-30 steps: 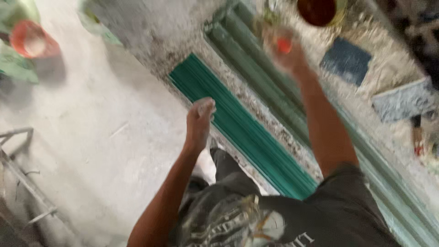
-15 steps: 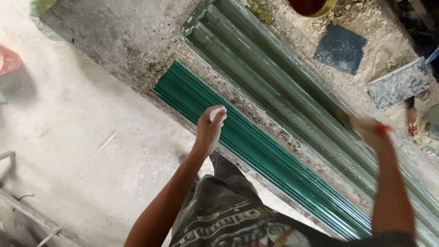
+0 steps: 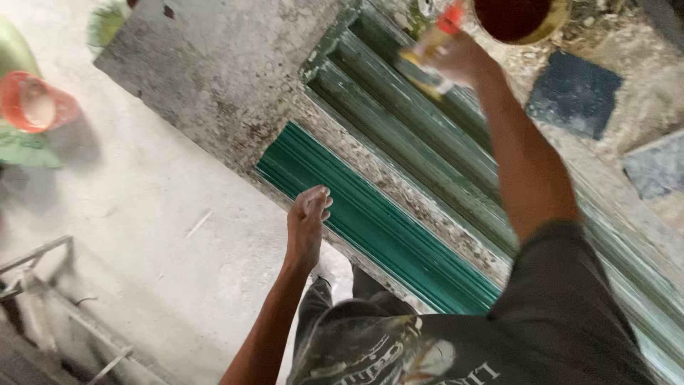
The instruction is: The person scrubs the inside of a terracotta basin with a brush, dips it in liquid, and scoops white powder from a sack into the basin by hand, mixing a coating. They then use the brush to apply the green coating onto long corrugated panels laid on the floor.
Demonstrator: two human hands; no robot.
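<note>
**A:** So what's the right hand (image 3: 459,60) doing up there at the top middle of the frame? Looks like it's wrapping around a paintbrush (image 3: 431,50), the one with the orange-red handle end and a yellowish ferrule. It's blurry, but the fingers are definitely closing around it. The brush is hanging over the upper end of the faded green ribbed moulding (image 3: 399,135), just below the paint can (image 3: 516,18) with dark red inside, at the top edge.

**B:** Yeah, and the left hand (image 3: 306,228) is doing nothing grip-wise: flat, fingers together and stretched out, holding nothing, sitting in the middle of the frame just beside the near edge of the bright green moulding (image 3: 377,228). Can't tell if it's actually touching it or the floor.

**A:** My worry is drips. A loaded brush passing over that glossy bright strip and the speckled concrete (image 3: 228,78) is asking for splatter if it's carrying too much paint.

**B:** Also that left palm is sitting really near the shiny part. If that coat is wet, one slip is smearing it.

**A:** And the can is perching right at the edge by the grey tiles (image 3: 573,93); an elbow bump could be tipping it. There's an orange bucket (image 3: 32,103) sitting at the upper left, well out of the way.
</note>
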